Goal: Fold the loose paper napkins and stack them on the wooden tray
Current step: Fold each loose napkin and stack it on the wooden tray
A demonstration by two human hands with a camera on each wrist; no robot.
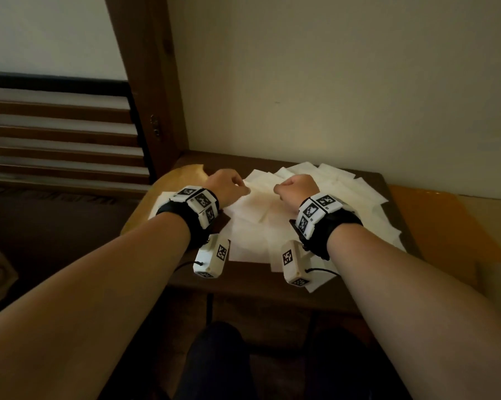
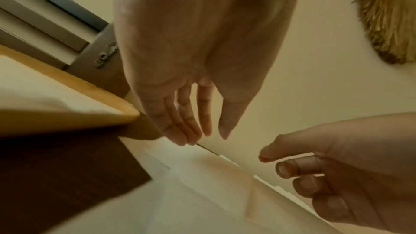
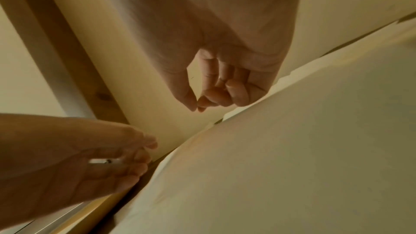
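Several loose white napkins (image 1: 344,192) lie overlapped on the dark table (image 1: 243,284). One creased napkin (image 1: 255,209) lies flat between my hands. My left hand (image 1: 229,187) hovers over its far left edge, fingers (image 2: 186,131) straight and holding nothing. My right hand (image 1: 295,187) is over the far right edge, fingers curled, thumb tip against forefinger tip (image 3: 198,106), with no paper visible between them. The pale wooden tray (image 1: 183,174) sits at the table's left end under my left wrist. It holds a white napkin (image 1: 164,200).
A cream wall rises right behind the table, and a dark wooden post (image 1: 145,82) stands at the back left. An orange-topped surface (image 1: 434,220) adjoins the table on the right. My knees (image 1: 214,356) are below the front edge.
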